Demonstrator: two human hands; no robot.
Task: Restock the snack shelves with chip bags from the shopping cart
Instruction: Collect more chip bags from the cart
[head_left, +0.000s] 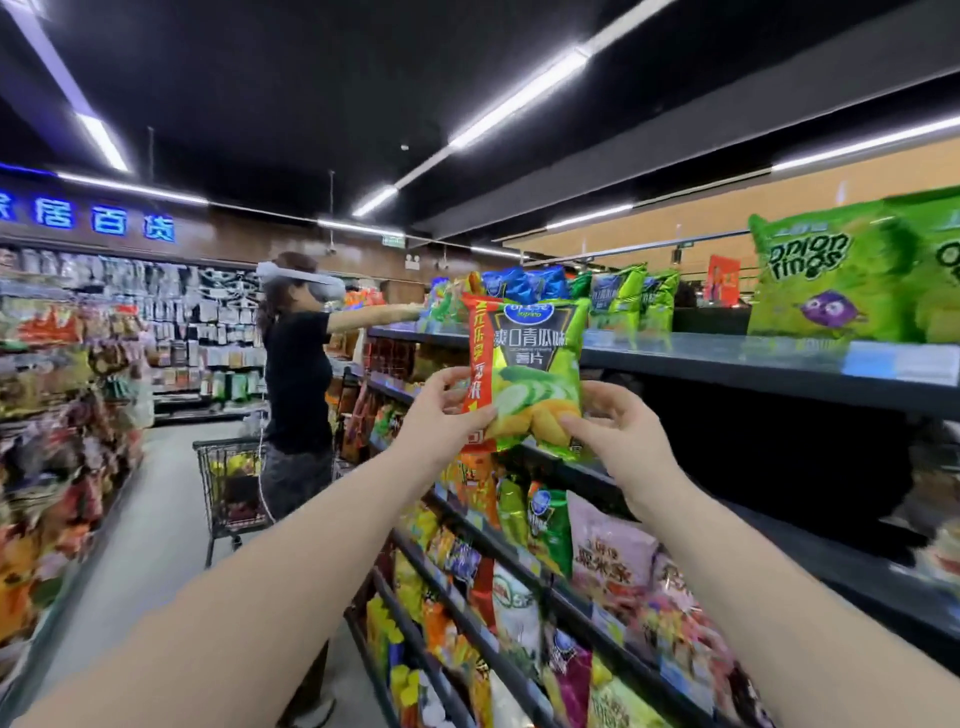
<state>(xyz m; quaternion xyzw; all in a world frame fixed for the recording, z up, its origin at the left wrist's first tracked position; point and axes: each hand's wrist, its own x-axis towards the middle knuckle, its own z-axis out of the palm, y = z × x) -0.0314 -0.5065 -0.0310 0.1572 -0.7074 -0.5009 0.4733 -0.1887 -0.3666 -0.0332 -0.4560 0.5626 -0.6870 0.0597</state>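
Left grip (444, 415) pinches the lower left edge of the green cucumber chip bag (530, 374); right grip (618, 431) pinches its lower right corner. Holding low keeps the bag upright, label toward you, raised in front of the top shelf (727, 358). The bare stretch beside the onion-ring bags (826, 275) is likely its slot. The shopping cart (228, 483) stands well down the aisle.

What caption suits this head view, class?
Left hand and right hand hold a green chip bag before the top shelf; another person stands by a shopping cart.
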